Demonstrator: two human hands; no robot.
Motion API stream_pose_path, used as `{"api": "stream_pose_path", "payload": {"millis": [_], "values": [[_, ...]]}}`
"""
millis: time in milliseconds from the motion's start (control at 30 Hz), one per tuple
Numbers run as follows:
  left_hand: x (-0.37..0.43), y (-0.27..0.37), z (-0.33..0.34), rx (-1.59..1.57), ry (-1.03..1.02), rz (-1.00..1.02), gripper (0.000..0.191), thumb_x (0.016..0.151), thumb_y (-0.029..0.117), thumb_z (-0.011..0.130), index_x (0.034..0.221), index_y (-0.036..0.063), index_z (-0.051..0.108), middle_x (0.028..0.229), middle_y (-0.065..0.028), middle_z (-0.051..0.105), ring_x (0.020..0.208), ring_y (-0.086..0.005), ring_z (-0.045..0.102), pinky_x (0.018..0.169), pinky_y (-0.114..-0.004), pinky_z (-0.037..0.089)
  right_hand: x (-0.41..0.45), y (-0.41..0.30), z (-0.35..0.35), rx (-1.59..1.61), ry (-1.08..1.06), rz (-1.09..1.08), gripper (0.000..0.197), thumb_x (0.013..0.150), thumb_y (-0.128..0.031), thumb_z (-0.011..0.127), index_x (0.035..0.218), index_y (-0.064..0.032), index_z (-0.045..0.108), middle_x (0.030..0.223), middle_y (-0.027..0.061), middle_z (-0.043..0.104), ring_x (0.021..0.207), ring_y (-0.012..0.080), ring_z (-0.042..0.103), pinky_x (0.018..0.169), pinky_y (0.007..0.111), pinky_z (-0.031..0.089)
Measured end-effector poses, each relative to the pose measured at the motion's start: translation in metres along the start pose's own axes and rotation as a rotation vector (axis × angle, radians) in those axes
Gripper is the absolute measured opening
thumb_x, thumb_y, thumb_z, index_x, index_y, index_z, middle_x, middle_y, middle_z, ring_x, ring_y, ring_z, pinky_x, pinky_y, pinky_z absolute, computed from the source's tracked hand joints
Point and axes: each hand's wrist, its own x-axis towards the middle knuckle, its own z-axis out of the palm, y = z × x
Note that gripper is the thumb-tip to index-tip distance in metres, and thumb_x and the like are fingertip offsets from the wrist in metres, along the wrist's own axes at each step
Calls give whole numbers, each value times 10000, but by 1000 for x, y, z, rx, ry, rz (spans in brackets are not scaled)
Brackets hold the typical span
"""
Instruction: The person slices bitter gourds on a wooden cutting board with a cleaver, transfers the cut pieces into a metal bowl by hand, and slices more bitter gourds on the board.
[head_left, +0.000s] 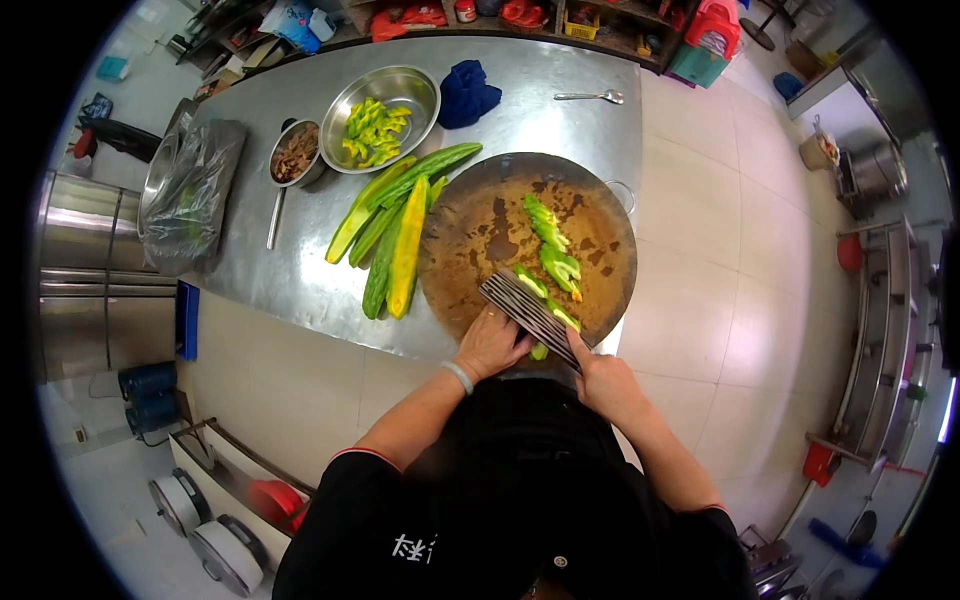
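Observation:
My right hand (609, 384) grips the handle end of a broad cleaver (536, 315), its blade slanting across the near part of a round wooden chopping block (472, 217). On the near side of the blade, my left hand (491, 346) holds down a green bitter gourd piece (538, 351), mostly hidden by the hand and cleaver. Past the blade lie cut gourd pieces (531, 281). Farther up the block, a line of gourd slices (547, 229) stretches away from me. Long bitter gourd halves (409, 247) rest on the steel table left of the block.
A steel bowl (426, 112) holds sliced gourd; beside it a long-handled pan (276, 217) contains brownish food. A dark blue cloth (469, 94) and a metal spoon (592, 96) lie on the steel table (300, 292). Clear plastic (191, 202) covers something at the left end.

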Motion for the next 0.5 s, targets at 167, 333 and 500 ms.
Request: {"api": "stream_pose_path", "payload": {"millis": [167,333,500], "values": [[-2,1,4,-8,-26,-47,488,839,278,721,1211,-18,610,1194,-206,571,1113,-393,542,1026,-468,427,62,-9,11,-22,37,16,737,796,-104,642,1492,-62,402,760,254,669,690,433,665,669,524,549],[3,4,-3,-37,-43,-25,532,863,280,700,1282,-16,557,1327,-224,498,1248,-409,478,1092,-481,387,77,2,-3,218,80,45,685,793,-123,627,1456,-43,471,799,265,664,723,412,671,708,467,547],[-3,5,-8,-93,7,6,570,871,317,702,1329,17,545,1386,-224,471,1299,-442,446,1130,-509,348,44,12,-19,400,78,13,687,798,-103,621,1467,-65,471,765,256,644,704,399,665,699,438,542]]}}
